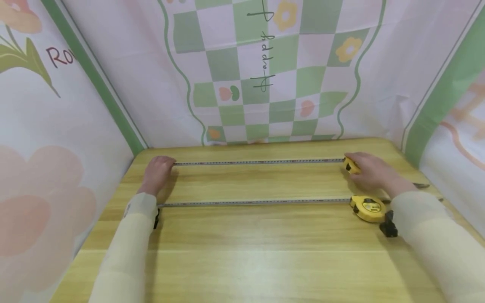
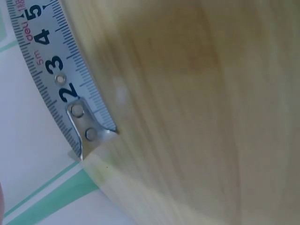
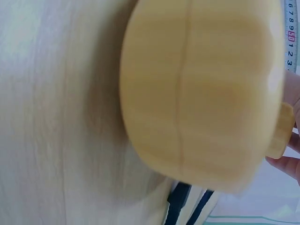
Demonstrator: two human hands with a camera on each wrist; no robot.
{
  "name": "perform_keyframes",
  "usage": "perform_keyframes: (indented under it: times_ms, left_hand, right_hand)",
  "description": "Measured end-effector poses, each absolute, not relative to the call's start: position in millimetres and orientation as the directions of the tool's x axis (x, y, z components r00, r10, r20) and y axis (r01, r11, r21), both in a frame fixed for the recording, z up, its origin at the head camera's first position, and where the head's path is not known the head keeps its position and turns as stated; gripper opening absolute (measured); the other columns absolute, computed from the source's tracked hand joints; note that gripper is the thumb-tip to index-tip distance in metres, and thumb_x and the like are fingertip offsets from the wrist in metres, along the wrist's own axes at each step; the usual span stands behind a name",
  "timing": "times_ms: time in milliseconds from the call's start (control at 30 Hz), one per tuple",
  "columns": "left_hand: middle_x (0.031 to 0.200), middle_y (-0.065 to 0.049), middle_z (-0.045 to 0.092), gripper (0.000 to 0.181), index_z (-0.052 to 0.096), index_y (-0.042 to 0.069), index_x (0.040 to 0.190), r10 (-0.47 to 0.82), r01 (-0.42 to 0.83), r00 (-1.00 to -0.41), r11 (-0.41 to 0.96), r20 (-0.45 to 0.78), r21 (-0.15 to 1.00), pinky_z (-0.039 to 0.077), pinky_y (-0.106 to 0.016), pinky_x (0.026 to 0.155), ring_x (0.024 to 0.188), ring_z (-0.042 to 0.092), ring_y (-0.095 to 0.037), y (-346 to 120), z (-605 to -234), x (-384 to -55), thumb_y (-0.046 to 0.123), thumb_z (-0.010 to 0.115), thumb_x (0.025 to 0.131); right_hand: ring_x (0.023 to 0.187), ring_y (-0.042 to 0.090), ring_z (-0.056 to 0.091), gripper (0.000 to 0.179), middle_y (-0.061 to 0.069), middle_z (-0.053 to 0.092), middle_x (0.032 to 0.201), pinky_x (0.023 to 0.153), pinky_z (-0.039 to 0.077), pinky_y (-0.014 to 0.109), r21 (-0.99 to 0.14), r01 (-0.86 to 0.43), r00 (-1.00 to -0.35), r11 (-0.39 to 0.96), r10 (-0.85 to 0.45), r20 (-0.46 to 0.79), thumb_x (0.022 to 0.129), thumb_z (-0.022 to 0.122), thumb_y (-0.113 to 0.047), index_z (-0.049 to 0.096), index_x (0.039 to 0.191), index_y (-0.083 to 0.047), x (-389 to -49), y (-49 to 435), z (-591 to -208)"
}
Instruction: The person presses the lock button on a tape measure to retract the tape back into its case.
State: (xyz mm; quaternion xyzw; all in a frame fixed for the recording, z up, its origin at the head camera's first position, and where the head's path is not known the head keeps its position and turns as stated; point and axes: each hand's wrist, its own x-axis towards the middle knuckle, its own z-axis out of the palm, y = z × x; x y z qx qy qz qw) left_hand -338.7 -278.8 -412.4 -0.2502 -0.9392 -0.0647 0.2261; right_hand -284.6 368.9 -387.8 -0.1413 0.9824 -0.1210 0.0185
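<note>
Two yellow tape measures lie with their blades pulled out, roughly parallel. My left hand (image 1: pixel 157 172) pinches the left end of the far blade (image 1: pixel 261 162); its fingertips are partly hidden. At the other end my right hand (image 1: pixel 373 171) grips the far tape measure's case (image 1: pixel 351 166), its fingers also showing beside that case in the right wrist view. The near tape measure (image 1: pixel 368 209) rests untouched below my right hand, its case (image 3: pixel 201 93) filling much of the right wrist view. Its blade (image 1: pixel 250 203) runs left under my left wrist, and its metal hook (image 2: pixel 86 124) shows in the left wrist view.
Narrow dark objects (image 1: pixel 420 185) lie on the wooden table (image 1: pixel 242 252) beyond my right wrist, partly hidden by it; their kind is unclear. Patterned cloth walls (image 1: pixel 257 84) stand close behind the table and on both sides. Black wrist gear (image 1: pixel 389 225) hangs near the near case.
</note>
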Motion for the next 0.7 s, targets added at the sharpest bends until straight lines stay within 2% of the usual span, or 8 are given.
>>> perform_keyframes:
  times_ms: [133,333,700]
  left_hand:
    - [0.104,-0.026,0.067,0.023,0.065,-0.009,0.103,0.44,0.529,-0.717,0.849,0.541,0.01,0.048,-0.051,0.096,0.098,0.063,-0.04,-278,-411,-336,-0.015,0.064,0.08]
    - [0.1,-0.025,0.068,0.022,0.067,-0.009,0.1,0.438,0.578,-0.619,0.816,0.652,0.0,0.049,-0.051,0.094,0.094,0.065,-0.039,-280,-410,-334,-0.016,0.065,0.08]
    - [0.104,-0.024,0.068,0.023,0.069,-0.009,0.102,0.385,0.581,-0.593,0.813,0.707,0.044,0.047,-0.052,0.097,0.097,0.064,-0.04,-281,-406,-331,-0.016,0.065,0.08]
  right_hand:
    - [0.125,0.055,0.035,0.072,0.037,0.036,0.14,0.105,0.026,0.068,-0.198,-0.344,-0.939,0.918,-0.339,0.062,0.085,0.071,-0.01,0.033,0.145,0.007,-288,374,-386]
    - [0.118,0.056,0.043,0.074,0.04,0.044,0.13,0.102,0.033,0.067,-0.116,-0.426,-0.897,0.897,-0.402,0.186,0.078,0.077,-0.006,0.039,0.14,0.01,-289,379,-382]
    - [0.112,0.054,0.047,0.076,0.037,0.05,0.125,0.097,0.038,0.066,-0.02,-0.534,-0.795,0.845,-0.494,0.353,0.07,0.083,-0.005,0.045,0.134,0.01,-285,384,-373]
